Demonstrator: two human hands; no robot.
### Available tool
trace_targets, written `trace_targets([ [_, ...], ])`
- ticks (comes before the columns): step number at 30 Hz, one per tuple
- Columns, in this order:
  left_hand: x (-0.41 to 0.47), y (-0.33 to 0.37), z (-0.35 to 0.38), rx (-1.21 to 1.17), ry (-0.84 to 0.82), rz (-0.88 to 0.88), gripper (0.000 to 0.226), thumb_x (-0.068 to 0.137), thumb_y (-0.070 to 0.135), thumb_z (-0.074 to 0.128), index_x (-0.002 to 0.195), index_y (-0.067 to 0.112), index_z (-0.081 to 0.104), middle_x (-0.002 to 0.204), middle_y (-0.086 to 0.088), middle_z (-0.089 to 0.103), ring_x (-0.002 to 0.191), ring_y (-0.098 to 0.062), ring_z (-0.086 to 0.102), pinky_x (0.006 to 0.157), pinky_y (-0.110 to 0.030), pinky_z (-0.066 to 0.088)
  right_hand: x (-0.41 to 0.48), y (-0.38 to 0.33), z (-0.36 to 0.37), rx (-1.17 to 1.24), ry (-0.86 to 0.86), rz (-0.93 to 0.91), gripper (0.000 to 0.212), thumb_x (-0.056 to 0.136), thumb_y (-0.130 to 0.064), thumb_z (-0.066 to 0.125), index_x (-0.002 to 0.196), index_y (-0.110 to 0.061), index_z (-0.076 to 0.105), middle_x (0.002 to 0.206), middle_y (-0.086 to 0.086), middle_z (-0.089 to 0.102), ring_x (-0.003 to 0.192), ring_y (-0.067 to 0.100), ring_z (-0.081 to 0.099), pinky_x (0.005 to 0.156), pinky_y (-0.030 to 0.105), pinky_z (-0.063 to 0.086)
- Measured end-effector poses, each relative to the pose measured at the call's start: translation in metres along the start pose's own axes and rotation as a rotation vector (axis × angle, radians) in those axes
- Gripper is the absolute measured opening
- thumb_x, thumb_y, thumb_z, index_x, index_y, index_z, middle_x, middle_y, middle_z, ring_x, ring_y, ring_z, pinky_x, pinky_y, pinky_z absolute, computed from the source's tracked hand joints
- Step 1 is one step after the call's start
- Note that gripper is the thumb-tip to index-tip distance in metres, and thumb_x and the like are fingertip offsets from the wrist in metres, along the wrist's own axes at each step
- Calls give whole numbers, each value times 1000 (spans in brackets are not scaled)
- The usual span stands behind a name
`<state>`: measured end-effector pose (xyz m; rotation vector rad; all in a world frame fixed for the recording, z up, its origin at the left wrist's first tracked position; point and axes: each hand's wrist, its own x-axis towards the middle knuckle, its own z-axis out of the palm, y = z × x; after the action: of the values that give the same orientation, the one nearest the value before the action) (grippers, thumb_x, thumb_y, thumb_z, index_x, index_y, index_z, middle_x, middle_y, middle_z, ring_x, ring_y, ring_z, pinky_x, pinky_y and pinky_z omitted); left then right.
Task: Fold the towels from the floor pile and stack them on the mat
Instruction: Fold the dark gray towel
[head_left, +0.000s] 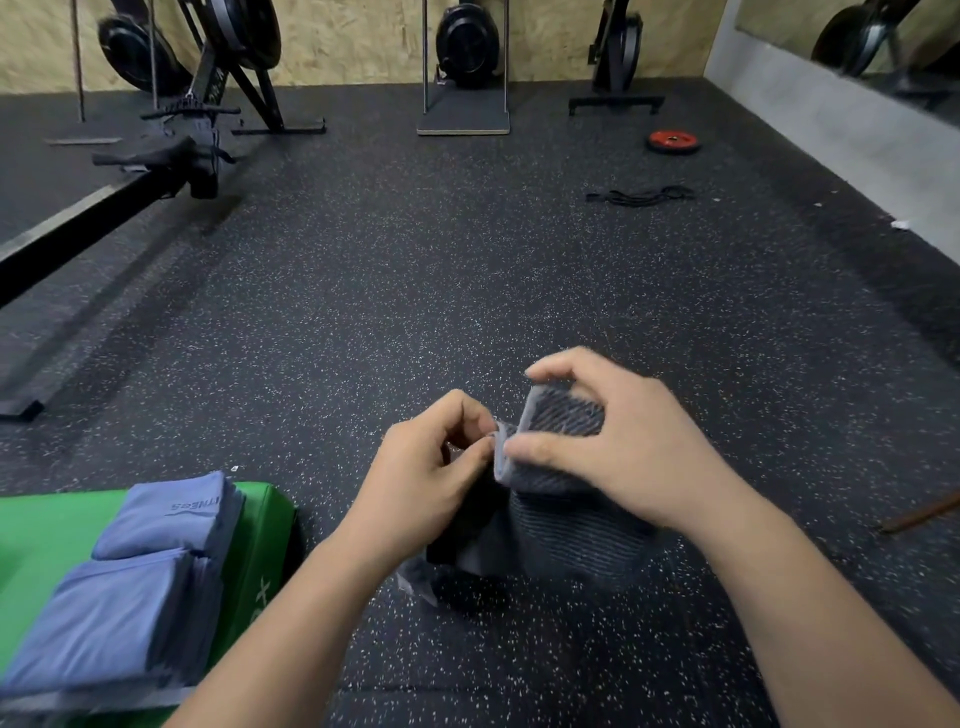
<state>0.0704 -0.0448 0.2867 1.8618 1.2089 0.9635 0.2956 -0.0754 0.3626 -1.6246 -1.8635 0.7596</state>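
A dark grey ribbed towel with a light hem hangs above the speckled floor in front of me. My right hand grips its upper edge, fingers curled over the top and thumb on the hem. My left hand pinches the hem just to the left of it. At the lower left lies a green mat with two stacks of folded blue towels on it. No floor pile of towels is in view.
A rowing machine rail runs across the left floor. Exercise machines stand along the back wall. On the right floor lie a red weight plate, black resistance bands and a brown stick.
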Motion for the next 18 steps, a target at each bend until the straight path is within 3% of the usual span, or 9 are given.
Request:
trace_targets([
  [3, -2, 7, 0, 28, -31, 12, 20, 98, 15, 75, 90, 31, 65, 79, 15, 66, 66, -1, 55, 64, -25, 45, 1, 4, 11, -125, -165, 65, 74, 59, -83, 85, 123, -55, 63, 102, -24, 73, 91, -11, 65, 80, 21, 53],
  [6, -5, 10, 1, 15, -57, 24, 19, 98, 14, 75, 90, 29, 66, 78, 17, 65, 67, 0, 55, 66, -25, 44, 3, 6, 17, -126, -197, 75, 45, 68, -73, 85, 98, -43, 71, 88, -20, 74, 80, -5, 67, 75, 28, 57],
  [8, -5, 11, 1, 18, -61, 37, 19, 98, 14, 76, 91, 28, 66, 77, 17, 65, 67, -1, 56, 66, -24, 43, 4, 6, 19, -144, -187, 50, 31, 80, -59, 81, 85, -30, 69, 80, -14, 72, 72, 3, 65, 71, 35, 56],
  [11, -5, 11, -1, -9, -41, 39, 17, 99, 18, 76, 91, 28, 65, 78, 13, 67, 67, -1, 56, 65, -23, 44, 6, 6, 23, -117, -143, -1, 28, 89, -46, 74, 83, -20, 65, 78, -7, 70, 71, 9, 64, 73, 43, 56],
  [16, -3, 5, -3, -92, -45, 18, 16, 98, 32, 77, 89, 22, 68, 77, 12, 68, 62, -23, 52, 58, -41, 47, 3, 3, 20, 62, -34, -39, 13, 91, -36, 75, 87, -25, 69, 79, -6, 72, 74, 18, 67, 74, 45, 56],
  [18, -4, 2, -1, -108, -77, 11, 17, 95, 31, 80, 86, 22, 69, 79, 9, 70, 64, -15, 52, 59, -38, 46, 3, 2, 16, 97, 17, -66, 10, 91, -31, 74, 86, -24, 69, 79, -5, 71, 73, 18, 65, 75, 44, 55],
])
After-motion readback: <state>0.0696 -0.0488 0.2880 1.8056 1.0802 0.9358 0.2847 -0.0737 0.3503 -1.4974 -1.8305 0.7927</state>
